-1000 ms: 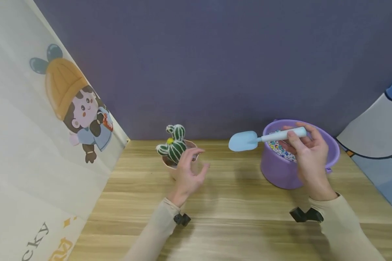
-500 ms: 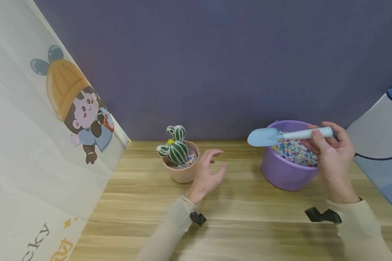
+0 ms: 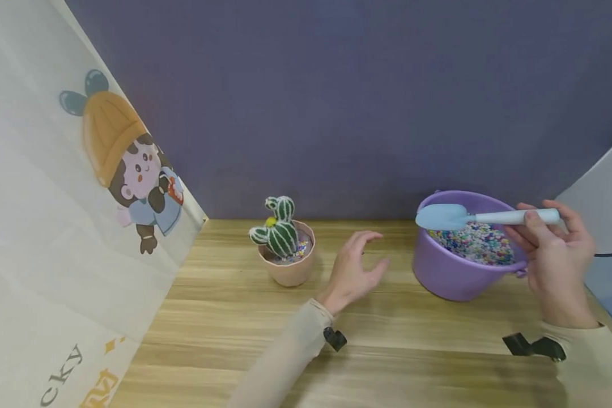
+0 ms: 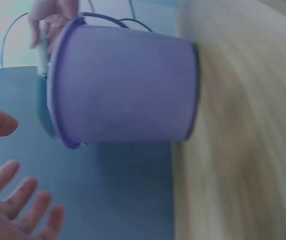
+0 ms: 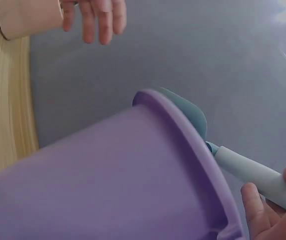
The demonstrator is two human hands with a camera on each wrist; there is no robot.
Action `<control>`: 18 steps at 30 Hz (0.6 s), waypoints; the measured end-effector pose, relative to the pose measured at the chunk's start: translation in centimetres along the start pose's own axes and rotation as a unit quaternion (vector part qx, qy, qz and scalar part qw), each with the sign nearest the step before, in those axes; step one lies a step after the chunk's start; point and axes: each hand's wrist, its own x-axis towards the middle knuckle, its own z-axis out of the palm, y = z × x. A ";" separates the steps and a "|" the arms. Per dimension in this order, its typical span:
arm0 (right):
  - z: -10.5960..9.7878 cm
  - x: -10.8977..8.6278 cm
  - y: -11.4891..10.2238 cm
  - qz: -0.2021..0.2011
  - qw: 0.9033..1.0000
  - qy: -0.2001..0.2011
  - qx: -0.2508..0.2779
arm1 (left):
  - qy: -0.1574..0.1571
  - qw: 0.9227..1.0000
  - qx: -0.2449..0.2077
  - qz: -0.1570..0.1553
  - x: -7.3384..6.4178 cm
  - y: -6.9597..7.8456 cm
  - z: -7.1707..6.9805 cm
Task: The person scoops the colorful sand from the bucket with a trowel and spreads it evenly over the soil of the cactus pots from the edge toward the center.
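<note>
My right hand (image 3: 561, 263) grips the pale handle of a light-blue hand trowel (image 3: 443, 217). The trowel lies level across the top of a purple bucket (image 3: 454, 277), its blade over the left side of the rim. Inside the bucket are many small multicoloured beads (image 3: 476, 243). My left hand (image 3: 354, 272) hovers over the table between bucket and flowerpot, fingers loosely bent with nothing in them. The left wrist view shows its spread fingers (image 4: 23, 200) apart from the bucket. A knitted cactus (image 3: 280, 235) stands in a pink flowerpot (image 3: 290, 275), with a few beads beside its base.
The wood-grain table (image 3: 387, 345) meets a dark blue-grey back panel (image 3: 336, 113). At the left is a white panel with a cartoon figure (image 3: 143, 170); another printed panel (image 3: 596, 198) stands on the right, close behind the right hand.
Both hands have moved to the right. The trowel has travelled with the right hand from left of the bucket to over its opening. The left hand has come away from the flowerpot.
</note>
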 end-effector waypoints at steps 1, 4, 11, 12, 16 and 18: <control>-0.2 0.1 -0.1 -0.002 1.000 -0.002 -0.002 | -0.005 1.000 0.006 -0.001 0.4 0.2 0.3; -0.7 0.1 -0.3 0.004 1.000 -0.011 -0.009 | -0.018 1.000 0.011 -0.015 1.1 0.6 1.1; -2.5 0.6 -0.8 0.012 1.000 -0.012 0.020 | -0.040 0.998 0.015 -0.044 1.1 0.7 2.9; -2.7 0.6 -0.9 0.012 1.000 -0.010 0.023 | -0.041 0.998 0.016 -0.046 1.2 0.7 3.0; -3.2 0.8 -1.1 0.023 1.000 -0.015 -0.015 | -0.044 0.997 0.018 -0.056 1.5 1.1 3.4; -3.3 0.9 -1.2 0.031 0.997 -0.030 -0.064 | -0.046 0.997 0.016 -0.061 1.7 1.4 3.6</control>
